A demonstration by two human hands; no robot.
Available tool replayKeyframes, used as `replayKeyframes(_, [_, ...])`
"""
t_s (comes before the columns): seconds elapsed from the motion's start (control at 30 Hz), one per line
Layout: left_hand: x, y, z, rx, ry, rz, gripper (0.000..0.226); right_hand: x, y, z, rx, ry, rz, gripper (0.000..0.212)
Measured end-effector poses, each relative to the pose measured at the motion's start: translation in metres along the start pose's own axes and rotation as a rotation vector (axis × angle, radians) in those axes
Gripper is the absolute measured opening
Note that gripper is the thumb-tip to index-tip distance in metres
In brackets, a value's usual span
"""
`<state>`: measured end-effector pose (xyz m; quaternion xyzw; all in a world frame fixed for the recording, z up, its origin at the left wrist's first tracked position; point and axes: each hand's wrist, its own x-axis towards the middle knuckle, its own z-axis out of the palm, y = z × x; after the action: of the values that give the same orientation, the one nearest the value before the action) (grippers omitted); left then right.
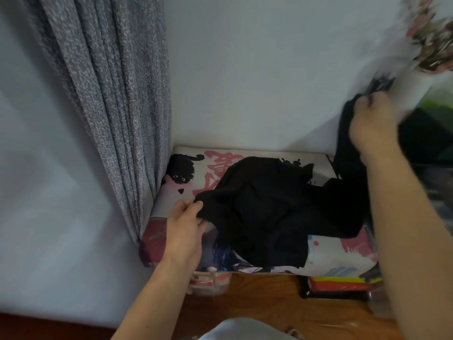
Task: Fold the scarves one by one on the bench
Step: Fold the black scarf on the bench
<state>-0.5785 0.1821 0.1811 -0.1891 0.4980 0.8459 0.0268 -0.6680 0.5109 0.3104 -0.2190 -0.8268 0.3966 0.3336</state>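
Black soft knit-looking scarf [267,212] lies bunched in a loose heap on the bench's printed cushion cover [343,253], roughly centred, covering most of the top. Fabric is matte, dark enough that weave detail can't be made out; several overlapping folds and a rumpled ridge across the middle. One end runs up off the right side of the bench in a narrow hanging strip to the right hand [375,123], which is raised well above the bench and closed in a fist around that end; dark fringe-like strands show just above the knuckles, blurred. Left hand [183,229] is low at the heap's left edge, thumb and fingers pinched onto a corner of the scarf, lifting it slightly off the cover. Cover print: black cat figure, pink characters, maroon patch at the left front corner. Grey-blue speckled curtain [105,94] hangs at left, its bottom touching the bench's left end. Pale wall [257,82] behind. Blurred floral fabric [431,33] top right. Wooden floor [269,303] below the bench front, with a red-and-yellow flat item [340,284] under the right side.
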Motion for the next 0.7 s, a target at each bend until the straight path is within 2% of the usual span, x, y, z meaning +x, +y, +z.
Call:
replayKeyframes(0.1, [0.0,-0.001,-0.001,-0.001,-0.039,-0.03,0.017,-0.044,0.019,0.026,-0.089,-0.322,0.055,0.027])
replayKeyframes(0.2, [0.002,-0.006,-0.002,0.036,-0.01,-0.048,0.008,-0.082,0.047,0.054,-0.084,-0.683,0.191,0.027])
replayKeyframes(0.23, [0.004,-0.008,-0.003,0.05,0.013,-0.048,0.005,-0.088,0.054,0.06,-0.082,-0.704,0.232,0.029])
replayKeyframes(0.27, [0.005,-0.01,-0.003,0.065,0.038,-0.042,0.012,-0.091,0.054,0.063,-0.083,-0.659,0.262,0.03])
replayKeyframes(0.33, [0.006,-0.012,-0.005,0.069,0.06,-0.035,0.023,-0.094,0.047,0.067,-0.002,-0.351,0.286,0.028])
replayKeyframes(0.37, [0.005,-0.012,-0.005,0.064,0.055,-0.041,0.025,-0.096,0.039,0.068,0.059,-0.192,0.259,0.025])
replayKeyframes(0.4, [0.004,-0.013,-0.005,0.057,0.046,-0.06,0.025,-0.101,0.028,0.068,0.098,-0.101,0.177,0.023])
replayKeyframes(0.43, [0.001,-0.013,-0.005,0.044,0.032,-0.087,0.023,-0.109,0.018,0.07,0.105,-0.095,0.047,0.022])
replayKeyframes(0.53, [-0.006,-0.016,-0.003,-0.044,-0.015,-0.21,0.023,-0.151,0.004,0.084,0.081,-0.314,-0.325,0.016])
replayKeyframes(0.63, [-0.012,-0.023,-0.001,-0.117,-0.034,-0.291,0.028,-0.21,0.012,0.092,0.034,-0.548,-0.454,0.02])
replayKeyframes(0.7, [-0.016,-0.027,-0.002,-0.117,-0.027,-0.301,0.024,-0.244,0.025,0.094,0.033,-0.597,-0.522,0.026])
